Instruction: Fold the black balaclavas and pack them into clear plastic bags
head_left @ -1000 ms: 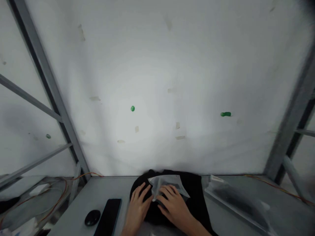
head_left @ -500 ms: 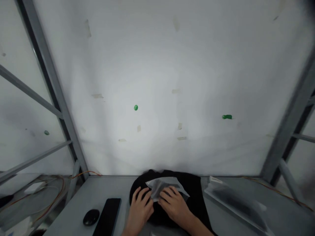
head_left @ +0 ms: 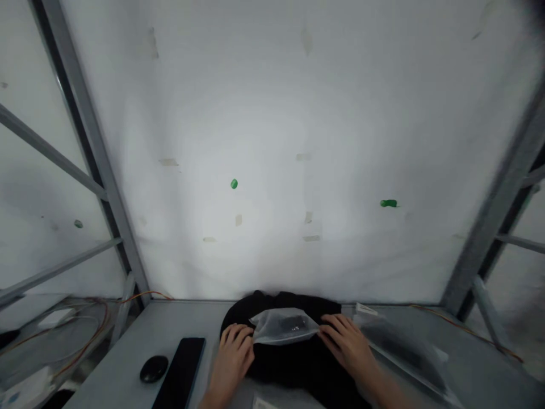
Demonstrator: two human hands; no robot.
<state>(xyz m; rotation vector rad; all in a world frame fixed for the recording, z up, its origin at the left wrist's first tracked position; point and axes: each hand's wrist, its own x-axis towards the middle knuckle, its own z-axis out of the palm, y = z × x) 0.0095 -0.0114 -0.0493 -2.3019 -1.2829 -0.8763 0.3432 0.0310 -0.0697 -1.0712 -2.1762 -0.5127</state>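
Note:
A small translucent plastic bag [head_left: 272,329] with something dark inside is stretched between my hands, over a black cloth item [head_left: 293,363] on the table. My left hand [head_left: 233,353] pinches the bag's left edge, its thumb side turned inward. At the opposite corner, the fingertips of my right hand [head_left: 348,345] close on the bag; that forearm is blurred. What the dark content is, I cannot make out. Whether the black item is a garment or a fabric bag is also unclear.
Left of the cloth lie a black phone [head_left: 181,372] and a black mouse [head_left: 154,369]. A larger clear plastic bag [head_left: 404,352] with dark contents rests on the right. Behind the grey table [head_left: 187,318] hangs a white sheet [head_left: 272,267] between metal posts. Orange cables run along the edges.
My right hand has moved right, away from my left. The plastic bag, crumpled and partly covered before, is now spread out sideways and shows its dark content.

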